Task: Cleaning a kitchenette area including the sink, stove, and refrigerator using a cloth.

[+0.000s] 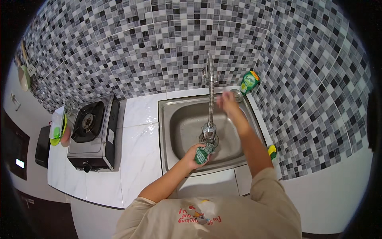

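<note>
My left hand [195, 156] grips a bunched green and white checked cloth [203, 154] over the near part of the stainless steel sink [167, 134]. The cloth is directly below the head of a flexible metal faucet [211, 104], close to the drain. My right hand [228, 103] is raised over the sink's far right part, right of the faucet's hose and beside a round metal sink strainer or lid [237, 95]. Motion blurs its fingers, so whether it holds anything cannot be told.
A green Sunlight dish soap pouch [250, 82] leans in the back right corner. A yellow and green sponge [272, 151] lies by the right wall. Left of the sink stands a single-burner gas stove [92, 149], with a yellow-green rack or basket [56, 141] beyond it. Mosaic tiles cover the walls.
</note>
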### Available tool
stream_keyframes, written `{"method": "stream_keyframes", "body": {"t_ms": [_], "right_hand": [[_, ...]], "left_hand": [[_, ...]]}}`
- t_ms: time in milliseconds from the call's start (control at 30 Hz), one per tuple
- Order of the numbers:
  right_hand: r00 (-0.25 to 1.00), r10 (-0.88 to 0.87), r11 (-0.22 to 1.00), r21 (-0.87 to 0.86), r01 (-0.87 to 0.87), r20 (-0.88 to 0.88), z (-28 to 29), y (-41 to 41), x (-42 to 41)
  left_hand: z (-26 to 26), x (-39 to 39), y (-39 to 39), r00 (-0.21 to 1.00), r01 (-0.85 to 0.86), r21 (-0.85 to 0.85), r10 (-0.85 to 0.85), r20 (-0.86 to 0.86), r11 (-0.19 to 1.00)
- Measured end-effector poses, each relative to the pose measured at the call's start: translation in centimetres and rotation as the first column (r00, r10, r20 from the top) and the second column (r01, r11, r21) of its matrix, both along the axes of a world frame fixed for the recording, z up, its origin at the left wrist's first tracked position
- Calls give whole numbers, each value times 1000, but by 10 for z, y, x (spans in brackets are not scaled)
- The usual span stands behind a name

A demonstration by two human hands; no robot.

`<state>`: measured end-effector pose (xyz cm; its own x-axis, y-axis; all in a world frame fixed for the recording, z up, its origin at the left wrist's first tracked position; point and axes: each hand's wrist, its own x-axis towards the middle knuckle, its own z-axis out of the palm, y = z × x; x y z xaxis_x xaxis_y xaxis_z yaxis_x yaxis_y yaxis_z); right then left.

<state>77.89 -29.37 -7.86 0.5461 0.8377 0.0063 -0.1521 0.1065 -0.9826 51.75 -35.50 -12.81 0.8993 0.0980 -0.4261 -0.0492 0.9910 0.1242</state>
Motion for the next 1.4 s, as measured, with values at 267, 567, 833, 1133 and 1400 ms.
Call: {"method": "stream_keyframes", "body": {"t_ms": [267, 567, 833, 1133, 1400], "right_hand": [[758, 610, 776, -20, -631, -231, -53, -170, -93], [772, 276, 961, -166, -220, 572, -32, -202, -113], [796, 284, 957, -204, -205, 534, 14, -213, -99], [787, 179, 974, 220, -57, -590, -31, -222, -130], [891, -209, 970, 28, 240, -404, -50, -221, -114]], "left_hand": [[13, 7, 7, 946, 320, 324, -318, -59, 890], [41, 10, 7, 826, 493, 478, -564, 7, 727], [70, 2, -17, 862, 500, 538, -454, -228, 679], [71, 24, -34, 979, 202, 306, -192, -63, 930], [61, 32, -59, 965, 260, 790, -140, -219, 556]]}}
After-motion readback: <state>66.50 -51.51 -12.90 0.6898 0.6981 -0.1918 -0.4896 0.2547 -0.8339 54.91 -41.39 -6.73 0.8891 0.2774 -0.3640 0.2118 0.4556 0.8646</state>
